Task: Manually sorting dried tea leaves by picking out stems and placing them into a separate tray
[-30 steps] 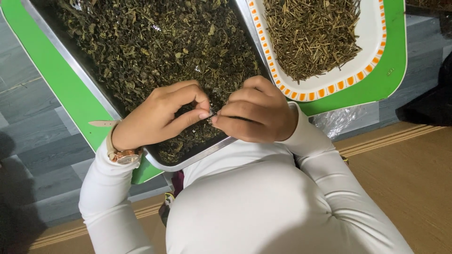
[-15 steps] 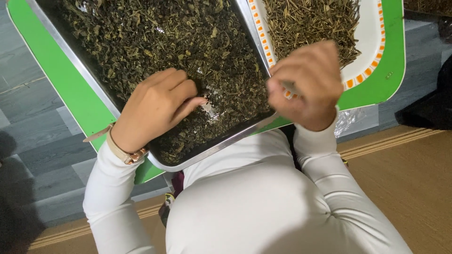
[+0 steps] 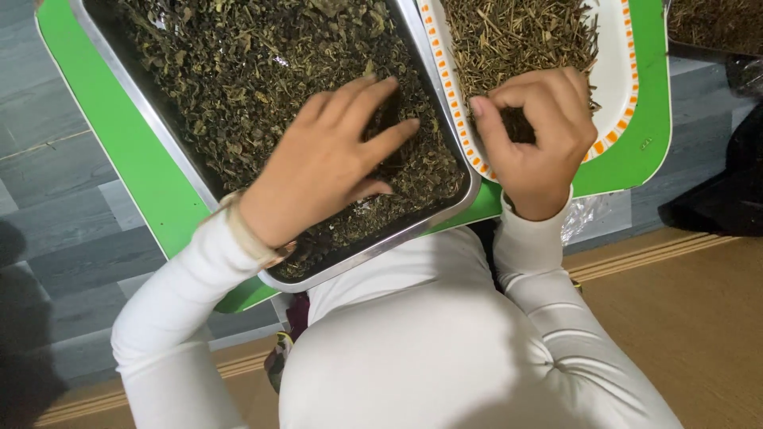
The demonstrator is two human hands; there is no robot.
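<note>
Dried leaves (image 3: pixel 238 71), dark green and crumpled, fill the steel tray (image 3: pixel 143 119) that sits tilted across my lap. My left hand (image 3: pixel 330 163) lies flat on the leaves near the tray's lower right corner, fingers spread and stretched out, holding nothing that I can see.

Just beside the tray on the right is a white plate (image 3: pixel 620 71) with an orange dashed rim, heaped with thin brownish stems (image 3: pixel 517 36). My right hand (image 3: pixel 540 135) is over the plate's near edge, fingers curled in toward the thumb, loosely closed. There's a dark clump inside the curl, probably a pinch of stems, but the fingers hide it, so I can't tell for sure.

Tray and plate both rest on a bright green board (image 3: pixel 636 151); tray rim and plate rim touch or nearly touch.

White long sleeves on both arms, pale band (image 3: pixel 242 234) on the left wrist. Grey tile floor (image 3: pixel 63 230) on the left, brown mat (image 3: pixel 691 310) lower right. Corner of another tray of dried stuff (image 3: pixel 715 24) at top right.
</note>
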